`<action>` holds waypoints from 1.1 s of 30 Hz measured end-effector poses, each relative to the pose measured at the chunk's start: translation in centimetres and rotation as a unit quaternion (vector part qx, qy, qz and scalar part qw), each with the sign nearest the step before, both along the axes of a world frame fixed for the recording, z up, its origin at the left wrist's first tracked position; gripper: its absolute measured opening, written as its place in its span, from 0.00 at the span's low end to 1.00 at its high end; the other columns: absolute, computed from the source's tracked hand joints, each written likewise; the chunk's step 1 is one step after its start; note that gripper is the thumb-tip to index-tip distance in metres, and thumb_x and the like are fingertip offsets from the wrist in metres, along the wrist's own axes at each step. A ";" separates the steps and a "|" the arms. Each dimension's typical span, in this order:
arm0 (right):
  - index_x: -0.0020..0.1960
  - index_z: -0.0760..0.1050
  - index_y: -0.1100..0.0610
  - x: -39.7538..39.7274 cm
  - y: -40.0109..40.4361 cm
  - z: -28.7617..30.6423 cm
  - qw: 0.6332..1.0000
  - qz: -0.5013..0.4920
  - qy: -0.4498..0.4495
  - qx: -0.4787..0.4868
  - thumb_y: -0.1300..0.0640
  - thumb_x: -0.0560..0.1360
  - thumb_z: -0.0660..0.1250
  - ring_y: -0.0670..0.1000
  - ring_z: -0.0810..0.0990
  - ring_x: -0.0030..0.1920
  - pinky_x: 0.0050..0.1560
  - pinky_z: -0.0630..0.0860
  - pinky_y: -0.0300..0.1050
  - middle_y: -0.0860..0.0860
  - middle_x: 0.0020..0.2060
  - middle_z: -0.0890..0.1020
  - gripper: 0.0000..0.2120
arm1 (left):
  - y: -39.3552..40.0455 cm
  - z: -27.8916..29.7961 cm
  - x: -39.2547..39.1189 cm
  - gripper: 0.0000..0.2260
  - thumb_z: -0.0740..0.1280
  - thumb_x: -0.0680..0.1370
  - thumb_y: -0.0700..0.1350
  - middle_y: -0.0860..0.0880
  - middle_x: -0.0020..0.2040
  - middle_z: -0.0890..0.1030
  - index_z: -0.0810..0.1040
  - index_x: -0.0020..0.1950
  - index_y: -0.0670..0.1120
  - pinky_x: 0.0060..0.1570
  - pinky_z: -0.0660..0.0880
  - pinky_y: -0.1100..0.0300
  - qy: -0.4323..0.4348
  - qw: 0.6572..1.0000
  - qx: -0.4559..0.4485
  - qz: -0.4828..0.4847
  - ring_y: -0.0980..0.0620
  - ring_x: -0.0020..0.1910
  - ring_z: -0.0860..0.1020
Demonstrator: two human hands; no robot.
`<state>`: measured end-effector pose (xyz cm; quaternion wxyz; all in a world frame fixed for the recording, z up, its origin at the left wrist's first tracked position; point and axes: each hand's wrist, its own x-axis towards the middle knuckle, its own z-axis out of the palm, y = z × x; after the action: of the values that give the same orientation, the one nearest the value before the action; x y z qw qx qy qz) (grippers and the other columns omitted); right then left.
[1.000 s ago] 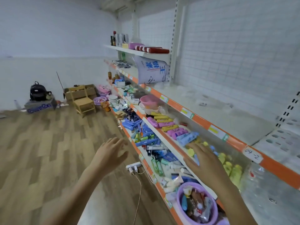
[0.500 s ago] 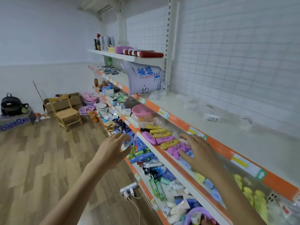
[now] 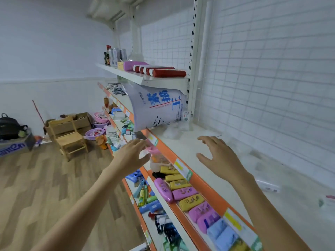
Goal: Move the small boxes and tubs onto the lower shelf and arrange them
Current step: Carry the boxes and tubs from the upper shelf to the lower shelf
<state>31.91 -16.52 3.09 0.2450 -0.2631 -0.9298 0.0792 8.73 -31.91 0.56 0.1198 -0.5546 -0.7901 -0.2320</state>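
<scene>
Left hand [image 3: 131, 156] spread wide, holding nothing, at the orange front edge of the shelf [image 3: 208, 142]. Right hand [image 3: 220, 157] spread wide above it, holding nothing.

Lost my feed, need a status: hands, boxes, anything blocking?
Left hand and right hand open, holding nothing. Yellow and pink boxes in a row on the shelf below. Big white sack stands farther along, not blocking.

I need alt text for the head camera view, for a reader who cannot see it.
Two bare hands, left hand and right hand, reach open and empty toward a white shelf with an orange edge. Yellow and pink soap boxes line the shelf below.
</scene>
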 end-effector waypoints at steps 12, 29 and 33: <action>0.68 0.66 0.52 -14.9 14.4 -4.2 0.995 -0.048 -0.082 -0.033 0.51 0.76 0.61 0.52 0.68 0.63 0.59 0.69 0.48 0.49 0.65 0.70 0.21 | 18.3 -3.5 -10.7 0.22 0.64 0.75 0.54 0.48 0.68 0.68 0.69 0.67 0.49 0.57 0.71 0.55 -0.035 0.993 -0.089 -0.068 0.50 0.62 0.71; 0.67 0.65 0.49 -25.9 25.1 -9.6 0.981 -0.097 -0.113 -0.121 0.58 0.75 0.62 0.54 0.60 0.70 0.67 0.63 0.51 0.50 0.70 0.64 0.22 | 28.3 -7.3 -17.3 0.36 0.70 0.67 0.61 0.49 0.68 0.59 0.61 0.70 0.51 0.56 0.71 0.56 -0.119 0.954 -0.166 -0.221 0.49 0.59 0.69; 0.57 0.70 0.55 -24.5 25.5 -9.9 0.984 -0.145 -0.055 -0.083 0.58 0.75 0.64 0.53 0.74 0.55 0.52 0.70 0.46 0.51 0.58 0.74 0.11 | 28.1 -7.1 -17.9 0.32 0.68 0.69 0.62 0.51 0.67 0.66 0.65 0.69 0.50 0.58 0.70 0.59 -0.097 0.957 -0.125 -0.241 0.52 0.60 0.71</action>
<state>7.45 9.01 -6.83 0.1793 -0.4181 -0.8843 0.1048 -9.19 -3.79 -6.53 -0.0878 -0.7141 -0.6633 -0.2059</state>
